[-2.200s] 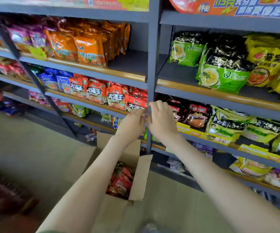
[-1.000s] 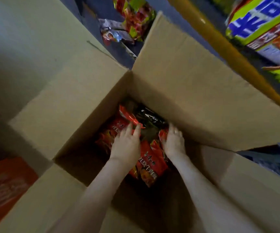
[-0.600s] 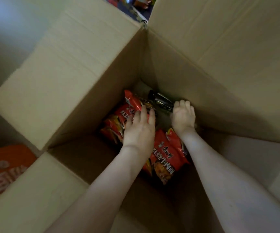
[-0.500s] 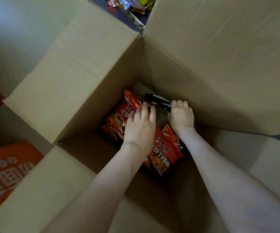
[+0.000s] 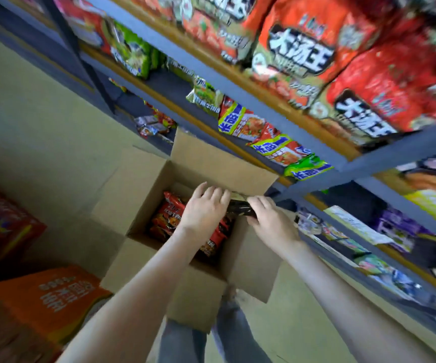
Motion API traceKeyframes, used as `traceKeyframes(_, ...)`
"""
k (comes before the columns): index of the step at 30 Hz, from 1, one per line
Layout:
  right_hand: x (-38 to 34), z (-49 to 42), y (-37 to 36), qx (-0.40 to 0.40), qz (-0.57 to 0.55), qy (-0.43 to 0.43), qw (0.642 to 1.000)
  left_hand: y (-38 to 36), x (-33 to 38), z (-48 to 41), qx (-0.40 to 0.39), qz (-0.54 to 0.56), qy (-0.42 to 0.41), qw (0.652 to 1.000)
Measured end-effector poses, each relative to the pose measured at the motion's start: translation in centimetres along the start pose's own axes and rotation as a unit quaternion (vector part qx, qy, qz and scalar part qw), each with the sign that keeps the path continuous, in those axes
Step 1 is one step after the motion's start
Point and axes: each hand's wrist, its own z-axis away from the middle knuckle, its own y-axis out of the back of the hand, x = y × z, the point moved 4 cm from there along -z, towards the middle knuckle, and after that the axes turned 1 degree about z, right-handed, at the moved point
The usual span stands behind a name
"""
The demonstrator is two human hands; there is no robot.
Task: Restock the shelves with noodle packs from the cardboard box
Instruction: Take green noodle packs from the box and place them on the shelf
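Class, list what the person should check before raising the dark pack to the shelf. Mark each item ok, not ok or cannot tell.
1. Left hand grips the dark pack: ok.
2. Right hand grips its other end: ok.
3. Cardboard box flaps open, out of the way: ok.
4. Pack clear of the red packs beneath: cannot tell.
5. Free slot on the shelf for it: cannot tell.
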Motion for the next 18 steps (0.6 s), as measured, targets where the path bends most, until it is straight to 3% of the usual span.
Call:
traceKeyframes(7,-1.9,8.2,15.4,0.176,0.190,0.082,0.962,14.6,9.8,2.9,0.167,-0.052,-0.123,0.977)
traceKeyframes(18,5.9,23.7,31.0,0.241,0.155,0.007,0.958,28.1,28.6,5.3,0.307,-0.095,-0.155,0.934)
